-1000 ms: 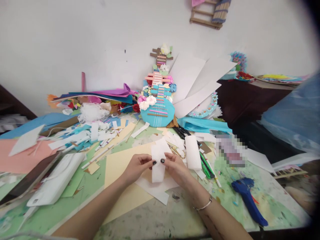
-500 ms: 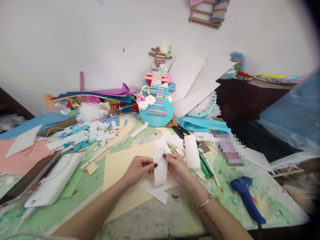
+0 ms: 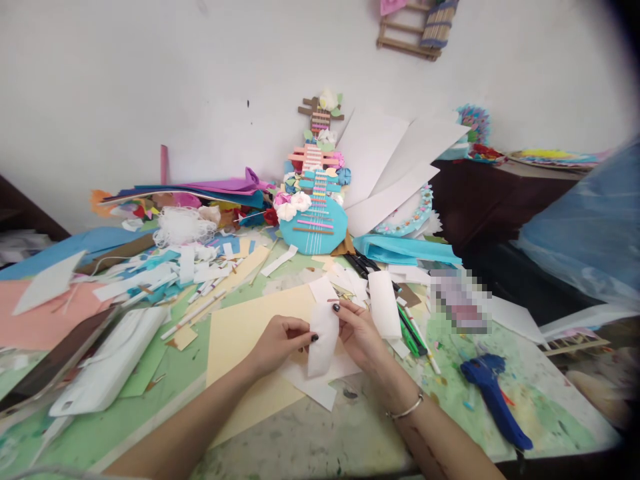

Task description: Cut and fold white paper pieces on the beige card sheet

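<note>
Both my hands hold one white strip of paper [image 3: 322,341] upright over the table. My left hand [image 3: 278,344] pinches its left edge, fingers closed. My right hand [image 3: 356,333] pinches its upper right edge, a bracelet on that wrist. The strip curls into a soft tube between them. Under my hands lie white paper offcuts [image 3: 310,387] and a cream sheet [image 3: 244,333].
A white paper roll [image 3: 385,304] and green pens [image 3: 411,333] lie right of my hands. A blue glue gun [image 3: 493,393] sits at the right. A blue paper guitar [image 3: 314,220] leans on the wall. Coloured sheets and scraps [image 3: 150,273] cover the left.
The flat white strip has been bent and curled lengthwise between my hands. My right thumb has risen to the strip's top edge. The hands stayed in the same spot.
</note>
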Available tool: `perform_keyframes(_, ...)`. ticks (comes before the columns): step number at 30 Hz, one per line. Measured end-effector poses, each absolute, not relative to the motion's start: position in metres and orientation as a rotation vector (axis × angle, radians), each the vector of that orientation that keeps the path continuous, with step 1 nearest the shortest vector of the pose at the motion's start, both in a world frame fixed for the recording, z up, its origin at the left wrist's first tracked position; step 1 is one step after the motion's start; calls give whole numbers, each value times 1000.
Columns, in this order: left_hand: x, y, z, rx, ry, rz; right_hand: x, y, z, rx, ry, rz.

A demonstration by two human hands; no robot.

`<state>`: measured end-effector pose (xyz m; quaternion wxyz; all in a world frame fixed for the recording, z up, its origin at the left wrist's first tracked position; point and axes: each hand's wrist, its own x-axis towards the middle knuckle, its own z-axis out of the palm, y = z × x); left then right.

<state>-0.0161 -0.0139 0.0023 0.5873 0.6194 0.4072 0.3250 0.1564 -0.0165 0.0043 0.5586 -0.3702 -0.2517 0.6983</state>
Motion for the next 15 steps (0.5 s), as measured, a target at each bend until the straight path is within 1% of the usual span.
perform_keyframes(4,-16,-15,2,1434,924,755,152,-21,2,-882,-734,1744)
perform_keyframes(10,-17,-14,3,1403,951,745,154,-18,5,-887,-623,1639)
perform_keyframes(15,-20,-12,6,1389,972,793,156,-17,5,-889,-721,1672)
